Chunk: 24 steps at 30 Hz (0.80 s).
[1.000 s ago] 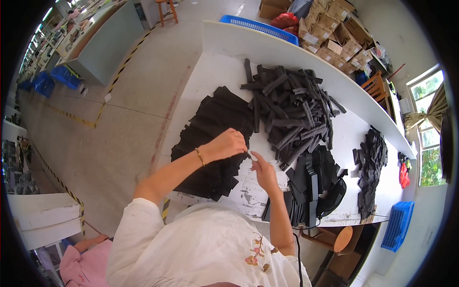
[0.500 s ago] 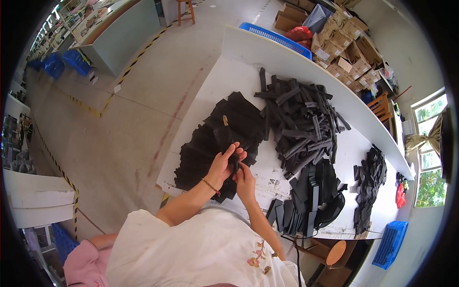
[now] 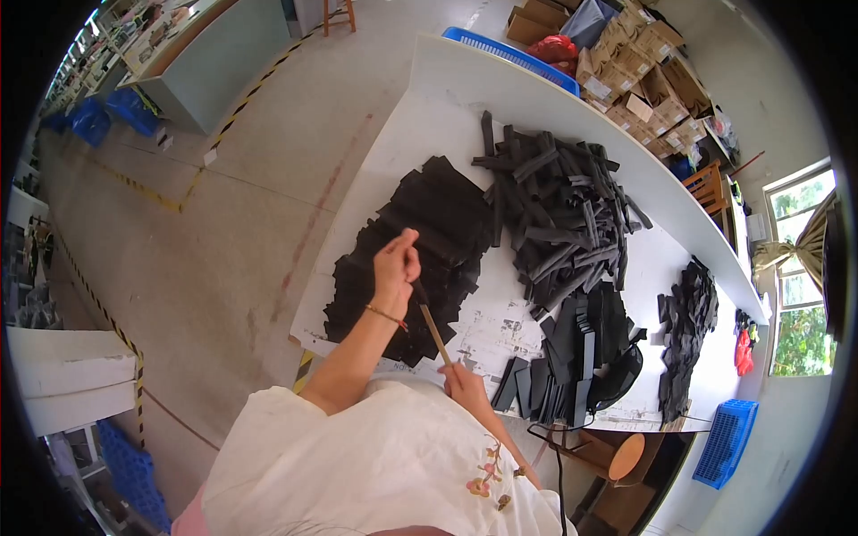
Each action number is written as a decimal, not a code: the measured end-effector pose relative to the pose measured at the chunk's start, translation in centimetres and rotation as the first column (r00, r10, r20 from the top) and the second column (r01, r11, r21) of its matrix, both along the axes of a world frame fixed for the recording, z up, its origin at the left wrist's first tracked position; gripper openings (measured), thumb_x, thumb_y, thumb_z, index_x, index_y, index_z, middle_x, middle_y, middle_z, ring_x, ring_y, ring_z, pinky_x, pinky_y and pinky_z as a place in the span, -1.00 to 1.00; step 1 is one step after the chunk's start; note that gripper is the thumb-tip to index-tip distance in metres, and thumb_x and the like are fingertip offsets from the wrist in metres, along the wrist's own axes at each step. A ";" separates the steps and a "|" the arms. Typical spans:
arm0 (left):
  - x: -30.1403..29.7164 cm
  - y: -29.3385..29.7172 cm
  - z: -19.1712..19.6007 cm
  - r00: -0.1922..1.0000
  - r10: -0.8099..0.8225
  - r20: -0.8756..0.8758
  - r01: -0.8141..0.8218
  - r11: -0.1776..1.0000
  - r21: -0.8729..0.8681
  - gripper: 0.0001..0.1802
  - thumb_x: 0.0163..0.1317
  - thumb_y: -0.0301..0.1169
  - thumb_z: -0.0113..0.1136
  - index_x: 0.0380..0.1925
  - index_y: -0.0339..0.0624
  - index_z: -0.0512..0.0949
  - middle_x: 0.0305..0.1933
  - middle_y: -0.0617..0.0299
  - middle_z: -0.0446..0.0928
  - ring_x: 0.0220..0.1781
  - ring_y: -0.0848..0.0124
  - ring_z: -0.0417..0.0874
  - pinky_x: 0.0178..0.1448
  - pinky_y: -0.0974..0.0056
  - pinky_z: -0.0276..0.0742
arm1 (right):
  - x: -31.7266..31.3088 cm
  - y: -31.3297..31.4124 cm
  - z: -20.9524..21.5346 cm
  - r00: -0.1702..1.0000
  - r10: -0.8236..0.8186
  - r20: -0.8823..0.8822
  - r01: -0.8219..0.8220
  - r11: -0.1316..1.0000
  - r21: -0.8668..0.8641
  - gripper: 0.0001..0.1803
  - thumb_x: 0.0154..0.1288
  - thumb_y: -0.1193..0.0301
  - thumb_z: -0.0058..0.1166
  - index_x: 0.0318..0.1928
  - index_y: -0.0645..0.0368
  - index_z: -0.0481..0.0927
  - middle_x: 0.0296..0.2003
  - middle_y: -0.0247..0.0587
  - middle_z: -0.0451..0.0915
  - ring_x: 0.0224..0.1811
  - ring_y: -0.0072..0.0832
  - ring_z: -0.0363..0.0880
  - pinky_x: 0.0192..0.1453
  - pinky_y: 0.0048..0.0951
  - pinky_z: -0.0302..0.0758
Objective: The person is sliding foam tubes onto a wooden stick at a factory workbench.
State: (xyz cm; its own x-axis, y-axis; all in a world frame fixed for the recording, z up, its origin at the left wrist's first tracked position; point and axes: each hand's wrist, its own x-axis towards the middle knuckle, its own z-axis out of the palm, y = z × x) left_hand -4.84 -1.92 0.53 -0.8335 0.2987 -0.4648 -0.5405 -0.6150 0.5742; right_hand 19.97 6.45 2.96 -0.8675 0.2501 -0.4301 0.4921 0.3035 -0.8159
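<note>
The left grip (image 3: 396, 265) is raised above a pile of flat black pieces (image 3: 442, 232), its fingers curled in and closed on the upper end of a slim strip (image 3: 433, 328). Its forearm slants up from the lower left, the wrist ringed by a beaded bracelet (image 3: 386, 316). The right grip (image 3: 464, 384) sits lower and to the right, near the body, with its fingers pinching the strip's lower end; that forearm slopes in from the lower right, beside the white shirt (image 3: 384, 456).

Both ends of the strip are covered by the fingers, and its dark part is hard to separate from the black pile behind it. The left fingertips are hard to make out.

Between the two grips the strip runs straight and slanted, narrow, dark next to the left grip and tan toward the right one. The black pile spreads beneath and around the left grip on the white tabletop (image 3: 514, 313); right of that grip lies a heap of dark grey lengths (image 3: 563, 210).
</note>
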 end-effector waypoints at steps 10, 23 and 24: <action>-2.0 1.8 1.3 0.948 0.160 0.276 -0.205 0.968 0.144 -0.75 0.27 -0.22 0.21 -0.31 -0.19 0.55 -0.67 0.43 0.33 -0.75 0.64 0.19 -0.66 0.51 0.02 | -0.9 2.1 3.2 0.942 -0.095 -0.323 0.198 0.931 0.305 -0.84 0.20 0.40 0.23 -0.30 0.22 0.59 -0.71 -0.32 0.46 -0.69 -0.64 0.39 -0.55 -0.56 0.35; 1.4 1.6 2.6 0.535 -0.604 -0.590 0.494 0.791 -0.361 -0.57 0.29 -0.30 0.18 0.10 -0.27 0.41 -0.08 0.25 0.55 -0.08 0.55 0.52 -0.04 0.46 0.48 | -11.5 5.2 4.3 0.815 -0.170 -0.554 0.250 0.966 0.071 -0.89 0.25 0.47 0.18 -0.32 0.28 0.60 -0.56 -0.34 0.42 -0.53 -0.58 0.34 -0.41 -0.61 0.26; 2.4 2.0 3.4 0.450 -0.709 -0.542 0.638 0.681 -0.360 -0.59 0.32 -0.27 0.15 0.07 -0.27 0.42 -0.21 0.28 0.52 -0.21 0.55 0.52 -0.10 0.44 0.51 | -11.6 5.6 4.4 0.808 -0.113 -0.578 0.221 0.968 0.121 -0.92 0.24 0.51 0.16 -0.34 0.29 0.60 -0.55 -0.30 0.44 -0.51 -0.55 0.39 -0.40 -0.58 0.30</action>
